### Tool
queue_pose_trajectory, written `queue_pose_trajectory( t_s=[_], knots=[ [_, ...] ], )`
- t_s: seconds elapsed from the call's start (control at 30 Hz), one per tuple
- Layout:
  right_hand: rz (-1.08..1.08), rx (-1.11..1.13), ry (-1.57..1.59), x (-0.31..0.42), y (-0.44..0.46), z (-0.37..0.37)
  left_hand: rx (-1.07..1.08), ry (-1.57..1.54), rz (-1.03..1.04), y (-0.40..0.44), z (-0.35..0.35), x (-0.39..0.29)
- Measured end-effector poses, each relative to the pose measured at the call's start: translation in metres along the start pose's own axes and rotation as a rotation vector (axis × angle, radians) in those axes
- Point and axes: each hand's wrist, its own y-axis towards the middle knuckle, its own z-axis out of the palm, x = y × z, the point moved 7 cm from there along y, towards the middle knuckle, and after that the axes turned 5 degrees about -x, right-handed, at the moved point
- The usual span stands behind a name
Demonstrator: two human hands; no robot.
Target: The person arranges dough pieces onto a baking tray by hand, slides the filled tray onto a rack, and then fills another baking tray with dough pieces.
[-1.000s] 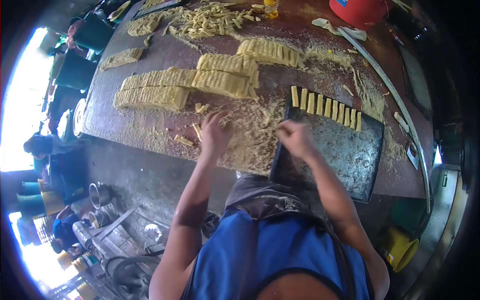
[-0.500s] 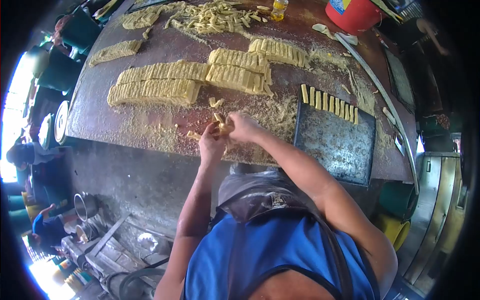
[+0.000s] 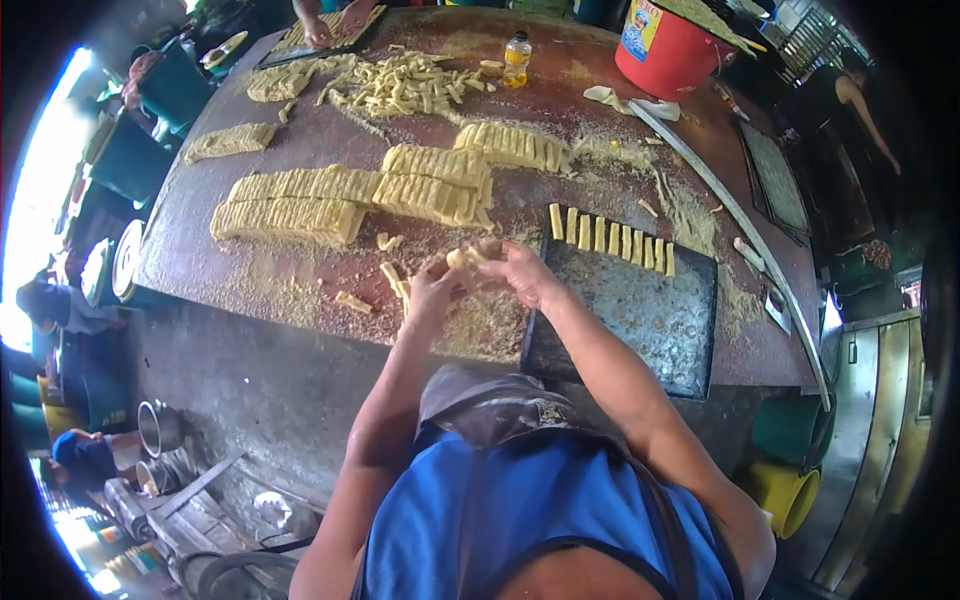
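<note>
A small piece of pale dough (image 3: 468, 258) is held between my two hands over the near part of the table. My left hand (image 3: 433, 287) has its fingers closed on the dough's left side. My right hand (image 3: 524, 274) pinches it from the right, close to the tray's left edge. Loose dough strips (image 3: 396, 282) lie beside my left hand, with another scrap just beyond. Farther off stand stacked rows of cut dough strips (image 3: 290, 220). On the dark metal tray (image 3: 630, 320), several dough sticks (image 3: 613, 240) line the far edge.
Crumbs cover the table (image 3: 190, 265). Behind the stacks are a dough-strip heap (image 3: 410, 85), an oil bottle (image 3: 516, 60) and a red bucket (image 3: 660, 50). A long metal strip (image 3: 720, 190) crosses the right side. Another person's hands (image 3: 318, 32) are at a far tray.
Both hands have shifted right with a dough piece and hold it up between them. Dough strips now lie where the hands were. The view has tilted up, showing another person's hands at the far tray.
</note>
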Motion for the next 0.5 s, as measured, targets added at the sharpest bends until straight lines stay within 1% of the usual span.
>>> queue_pose_trajectory(
  t_s=[0.07,0.17,0.27,0.37,0.43,0.47,0.5],
  knots=[
    [0.060,-0.012,0.139,0.002,-0.011,-0.017,-0.088,-0.006,-0.007,0.004,0.000,0.010],
    [0.088,0.010,0.238,-0.001,-0.021,-0.034,-0.077,0.002,-0.014,-0.004,0.012,0.012],
    [0.121,0.031,0.267,-0.011,-0.024,-0.039,-0.118,0.002,-0.027,-0.011,0.014,0.017],
    [0.102,0.005,0.272,-0.010,-0.022,-0.041,-0.112,0.028,-0.041,-0.009,0.017,0.014],
    [0.001,-0.044,0.047,-0.004,-0.018,-0.048,-0.026,-0.045,-0.075,-0.005,0.022,0.014],
    [-0.009,-0.129,0.105,-0.004,-0.019,-0.057,-0.042,-0.055,-0.100,-0.001,0.021,0.015],
    [-0.014,-0.159,0.114,-0.001,-0.025,-0.063,-0.016,-0.047,-0.116,0.001,0.021,0.015]
  ],
)
